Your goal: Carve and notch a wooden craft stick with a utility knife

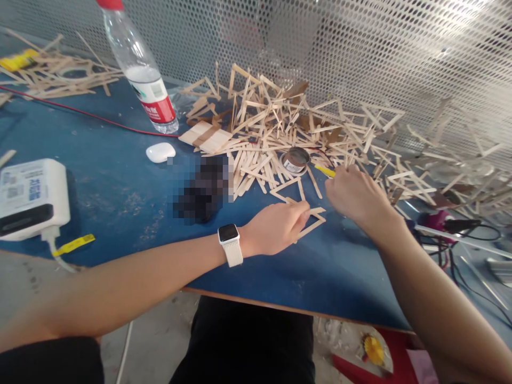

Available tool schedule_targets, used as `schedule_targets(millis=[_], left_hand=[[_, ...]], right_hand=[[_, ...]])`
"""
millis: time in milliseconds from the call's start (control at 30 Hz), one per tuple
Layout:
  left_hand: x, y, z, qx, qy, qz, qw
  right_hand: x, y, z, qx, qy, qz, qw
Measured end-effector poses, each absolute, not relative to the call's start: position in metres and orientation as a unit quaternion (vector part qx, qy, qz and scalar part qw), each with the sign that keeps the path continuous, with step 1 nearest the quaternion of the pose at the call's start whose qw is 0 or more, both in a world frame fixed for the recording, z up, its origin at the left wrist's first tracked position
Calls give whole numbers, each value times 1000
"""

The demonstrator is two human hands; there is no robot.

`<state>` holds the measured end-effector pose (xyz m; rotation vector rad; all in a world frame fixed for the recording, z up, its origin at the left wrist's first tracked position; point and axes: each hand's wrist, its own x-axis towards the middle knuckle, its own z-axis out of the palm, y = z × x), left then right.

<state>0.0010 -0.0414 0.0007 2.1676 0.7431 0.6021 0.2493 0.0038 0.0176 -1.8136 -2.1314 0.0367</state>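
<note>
My left hand (278, 226), with a white watch on its wrist, rests on the blue table (120, 181) and pinches a small frame of flat wooden sticks (310, 218) lying there. Just to the right, my right hand (354, 197) is closed round a thin yellow-tipped tool (325, 170), whose tip points toward a small open tin (295, 159). Behind both hands lies a big heap of wooden sticks and stick frames (280, 117).
A clear water bottle (142, 74) stands at the back left, with a white earbud case (160, 152) and a red wire (80, 113) near it. A white power bank (30, 197) lies far left. Perforated metal mesh (360, 48) walls the back. Cables and a pink-handled tool (438, 220) lie right.
</note>
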Motion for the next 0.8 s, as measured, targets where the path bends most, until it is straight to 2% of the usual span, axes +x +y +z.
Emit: schedule_targets(millis=[133,267,567,800], left_hand=[[-1,-37,4,800,320,271,429],[-3,-33,9,770,326,292,465],[-5,-25,16,761,305,242,519],[-2,-24,19,771,227,171,570]], right_hand=[[244,-17,38,-662,-726,-5,187],[245,-37,45,-622,-742,30,247],[241,-68,13,-542,-707,220,398],[234,-74,3,-471,-665,387,431]])
